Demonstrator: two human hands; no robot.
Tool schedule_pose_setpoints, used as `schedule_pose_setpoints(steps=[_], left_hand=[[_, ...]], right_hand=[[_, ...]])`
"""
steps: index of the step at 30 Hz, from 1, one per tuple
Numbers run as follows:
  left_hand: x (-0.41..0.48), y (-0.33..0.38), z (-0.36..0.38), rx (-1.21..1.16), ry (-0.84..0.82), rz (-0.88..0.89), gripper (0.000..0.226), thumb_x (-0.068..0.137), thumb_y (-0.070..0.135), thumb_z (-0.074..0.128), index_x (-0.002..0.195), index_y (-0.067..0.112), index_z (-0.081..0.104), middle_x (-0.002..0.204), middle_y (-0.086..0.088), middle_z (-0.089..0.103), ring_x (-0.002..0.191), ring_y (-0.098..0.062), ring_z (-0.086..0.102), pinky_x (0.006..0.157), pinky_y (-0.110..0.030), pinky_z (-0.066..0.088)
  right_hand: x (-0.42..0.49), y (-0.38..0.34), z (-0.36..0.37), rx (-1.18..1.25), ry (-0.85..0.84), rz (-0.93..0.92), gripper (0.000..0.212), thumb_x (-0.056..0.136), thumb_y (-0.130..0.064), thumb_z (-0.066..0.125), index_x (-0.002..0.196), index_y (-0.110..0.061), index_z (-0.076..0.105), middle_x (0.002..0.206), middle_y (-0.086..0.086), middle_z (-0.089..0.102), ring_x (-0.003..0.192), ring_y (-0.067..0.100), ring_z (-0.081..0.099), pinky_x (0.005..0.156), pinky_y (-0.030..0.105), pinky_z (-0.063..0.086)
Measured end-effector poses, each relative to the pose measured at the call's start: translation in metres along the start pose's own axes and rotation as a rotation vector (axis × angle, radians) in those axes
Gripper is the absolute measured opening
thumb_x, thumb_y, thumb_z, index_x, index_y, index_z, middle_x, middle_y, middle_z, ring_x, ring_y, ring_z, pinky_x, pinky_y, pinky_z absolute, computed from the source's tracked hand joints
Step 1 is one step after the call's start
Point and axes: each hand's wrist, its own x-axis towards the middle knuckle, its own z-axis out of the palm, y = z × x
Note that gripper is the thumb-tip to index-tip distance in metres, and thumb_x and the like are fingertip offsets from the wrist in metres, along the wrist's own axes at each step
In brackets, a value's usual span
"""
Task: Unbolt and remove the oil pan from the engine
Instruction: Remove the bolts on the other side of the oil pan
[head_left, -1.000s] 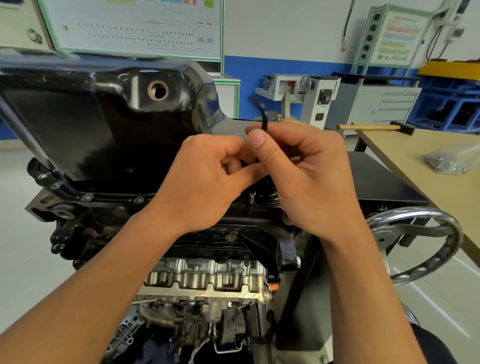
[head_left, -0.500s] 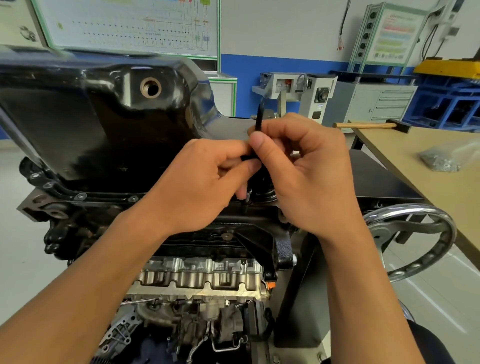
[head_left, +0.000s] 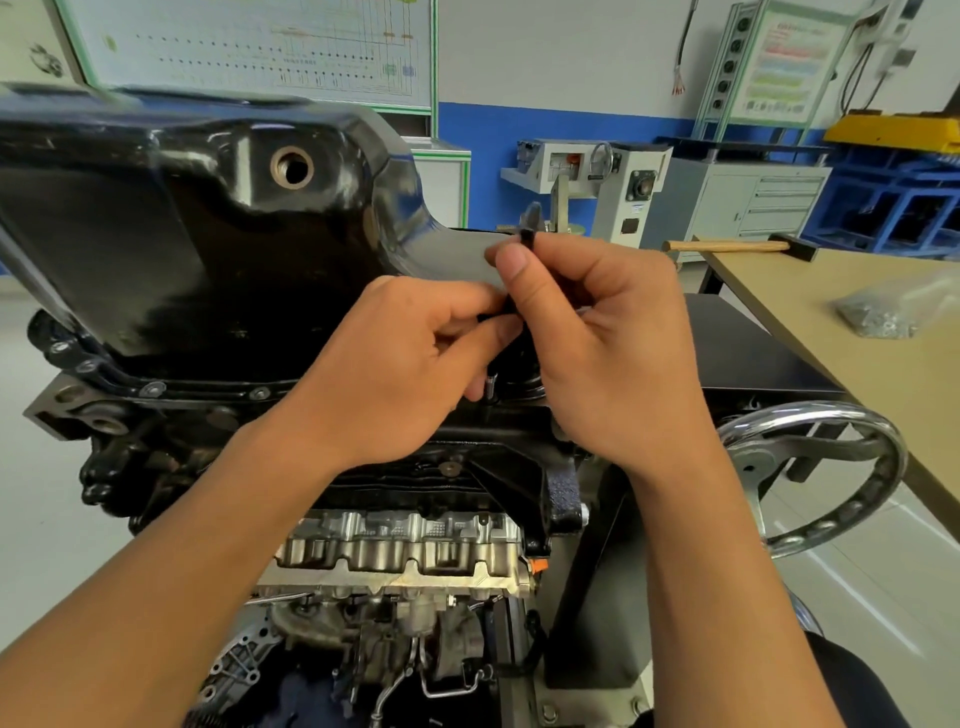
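Beside pan (head_left: 208, 234), right hand (head_left: 608, 353) pinches key (head_left: 527, 240).

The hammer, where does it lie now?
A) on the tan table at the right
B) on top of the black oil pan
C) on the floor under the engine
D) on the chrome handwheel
A: the hammer lies flat at the far end of the tan table on the right.

a hammer (head_left: 740, 246) and bagged hardware (head_left: 883, 312) lie on the table (head_left: 810, 332).
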Motion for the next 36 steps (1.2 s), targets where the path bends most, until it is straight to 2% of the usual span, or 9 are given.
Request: schedule_pose_setpoints(steps=[4,8,10,15,19,24,29,33,36], left_hand=[[0.001,0.001,0.002,0.007,0.097,0.004,0.023,0.089,0.037,0.062,0.079,0.018,0.072,0.048,-0.002,0.058,0.04,-0.019,0.054,0.046,-0.02,0.045],[0.004,0.0,0.009,-0.015,0.158,-0.007,0.011,0.086,0.028,0.072,0.076,0.023,0.069,0.048,-0.01,0.054,0.04,-0.03,0.051,0.041,-0.025,0.04],[0.003,0.0,0.01,-0.013,0.156,-0.014,0.016,0.086,0.032,0.072,0.078,0.018,0.069,0.046,-0.007,0.054,0.038,-0.028,0.05,0.041,-0.023,0.04],[0.0,0.005,0.003,-0.037,0.031,0.014,0.022,0.093,0.033,0.057,0.074,0.041,0.063,0.052,0.006,0.062,0.044,-0.009,0.059,0.049,-0.01,0.042],[0.002,0.004,0.005,-0.016,0.125,0.04,0.025,0.088,0.034,0.062,0.064,0.041,0.061,0.046,-0.001,0.055,0.039,-0.018,0.052,0.046,-0.014,0.038],[0.004,-0.001,0.011,0.019,0.187,0.01,0.021,0.083,0.032,0.073,0.081,0.011,0.072,0.052,-0.01,0.056,0.044,-0.026,0.049,0.046,-0.022,0.041],[-0.005,-0.004,0.007,0.202,0.036,-0.124,0.027,0.074,0.057,0.066,0.072,0.029,0.069,0.049,0.006,0.059,0.041,-0.009,0.051,0.047,-0.032,0.049],[-0.009,-0.006,0.004,0.334,-0.116,-0.166,0.034,0.087,0.036,0.071,0.06,0.044,0.053,0.049,0.01,0.058,0.042,-0.004,0.051,0.053,-0.031,0.045],[-0.009,-0.004,0.004,0.324,-0.108,-0.184,0.03,0.088,0.034,0.07,0.062,0.036,0.056,0.047,0.005,0.057,0.04,-0.007,0.048,0.052,-0.031,0.044]], right_hand=[[0.0,0.0,-0.001,-0.024,-0.018,0.004,0.027,0.101,-0.018,0.057,0.09,0.003,0.072,0.073,0.017,0.067,0.07,0.027,0.063,0.064,0.042,0.049],[0.001,-0.003,0.0,0.042,0.09,-0.005,0.009,0.09,-0.015,0.074,0.082,-0.011,0.077,0.059,0.009,0.064,0.055,0.012,0.055,0.055,0.025,0.047],[0.001,-0.003,0.0,0.042,0.096,-0.008,0.015,0.091,-0.013,0.072,0.076,-0.015,0.075,0.056,-0.004,0.061,0.054,0.002,0.053,0.054,0.016,0.042],[0.0,-0.004,-0.003,-0.011,-0.048,0.012,0.03,0.102,-0.016,0.056,0.085,0.002,0.071,0.064,0.009,0.069,0.062,0.02,0.066,0.058,0.039,0.051],[0.0,-0.004,-0.002,-0.052,-0.057,0.019,0.028,0.102,-0.019,0.055,0.088,-0.001,0.071,0.078,0.013,0.071,0.076,0.023,0.066,0.067,0.041,0.051],[0.0,-0.007,-0.001,0.023,0.072,0.004,0.011,0.09,-0.014,0.074,0.08,-0.013,0.077,0.061,-0.011,0.066,0.057,0.0,0.059,0.058,0.012,0.043],[0.0,-0.006,-0.006,-0.072,-0.017,0.02,0.036,0.099,-0.018,0.062,0.072,0.005,0.065,0.058,0.01,0.056,0.057,0.017,0.051,0.054,0.033,0.041],[-0.001,-0.008,-0.011,-0.164,-0.126,0.066,0.038,0.104,-0.025,0.046,0.096,0.006,0.066,0.082,0.015,0.068,0.082,0.028,0.063,0.072,0.044,0.047],[-0.001,-0.01,-0.01,-0.155,-0.12,0.074,0.036,0.104,-0.026,0.046,0.096,0.002,0.067,0.075,0.007,0.065,0.076,0.023,0.061,0.069,0.041,0.047]])
